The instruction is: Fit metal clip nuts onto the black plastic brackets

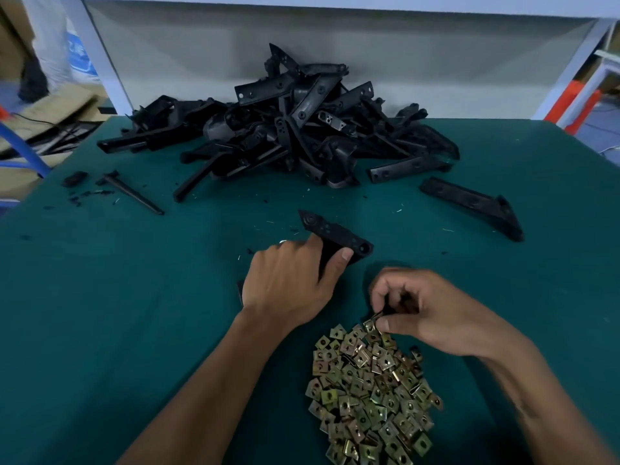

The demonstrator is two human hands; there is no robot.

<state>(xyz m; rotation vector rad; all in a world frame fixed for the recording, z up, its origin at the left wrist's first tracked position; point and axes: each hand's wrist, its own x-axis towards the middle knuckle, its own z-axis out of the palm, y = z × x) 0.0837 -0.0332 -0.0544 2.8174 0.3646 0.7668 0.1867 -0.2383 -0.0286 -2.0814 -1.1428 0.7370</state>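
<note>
The left hand [288,283] grips a black plastic bracket [335,234] near the middle of the table, fingers curled over it and the thumb pressed against its near side; the bracket's flat strip, with small holes, sticks out beyond the fingers towards the far side, while its lower part is hidden under the palm. Just to the right, the right hand [422,307] has its fingers curled, with thumb and fingertips pinching a metal clip nut [370,325] at the far edge of the heap of clip nuts [372,387]. A dark object sits inside the curled fingers, too shadowed to identify. The heap of brass-coloured, square nuts lies between the forearms and runs off the bottom edge of the view.

Farther back, a large pile of brackets [285,132] sits against the pale back panel [302,48]. One loose bracket [473,206] lies apart on the right, and a thin black piece [134,194] and a small black block [74,178] lie on the left amid black shavings.

No brand or writing is readable on the parts; a blue label on a white bag [79,52] beyond the table's left corner is too blurred to read.

The green table mat [117,297] covers the work surface. Cardboard [50,109] and cables lie beyond it on the left, and an orange object [573,102] stands past the frame on the right.
</note>
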